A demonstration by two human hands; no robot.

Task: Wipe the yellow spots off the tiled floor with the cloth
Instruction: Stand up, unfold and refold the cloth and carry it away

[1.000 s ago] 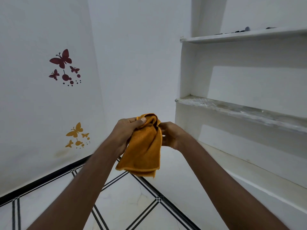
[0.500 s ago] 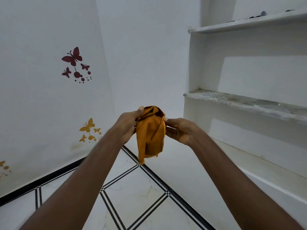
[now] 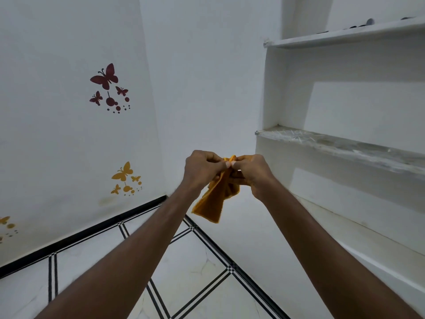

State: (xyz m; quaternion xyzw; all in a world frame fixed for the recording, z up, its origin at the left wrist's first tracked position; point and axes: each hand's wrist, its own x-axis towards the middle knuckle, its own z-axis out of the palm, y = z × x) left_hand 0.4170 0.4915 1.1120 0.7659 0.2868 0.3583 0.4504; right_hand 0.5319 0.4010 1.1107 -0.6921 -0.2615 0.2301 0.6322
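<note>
Item one, the cloth (image 3: 215, 199): orange, soft, bunched at its top and hanging loose below. We hold it in the air at chest height, well above the floor, at the centre of our view. Its lower edge dangles free; nothing touches it but our fingers.

Item two, our left hand (image 3: 202, 170): fingers curled, pinching the cloth's top edge from the 9 o'clock side.

Item three, our right hand (image 3: 251, 172): fingers likewise curled, pinching the same edge from the 3 o'clock side. The two hands meet almost thumb to thumb over the fabric.

Item four, the tiled floor (image 3: 202, 268): white tiles with black double lines, lying at 6 o'clock beneath our arms. We see a faint crack-like marking on one tile, but no yellow spots in the part that shows.

Item five, the left wall: dark red butterfly stickers (image 3: 108, 86) at 10 o'clock, yellow butterfly stickers (image 3: 125, 178) at 9 o'clock, with a faint yellowish smudge just above the black skirting.

Item six, the shelves (image 3: 345, 143): white, built in, at 2 to 3 o'clock; small dark objects on the top one, too small to identify.

Progress, by our judgement: the cloth is in hand and being readied. No wiping has begun; locating the spots, lowering the cloth and rubbing all remain.
</note>
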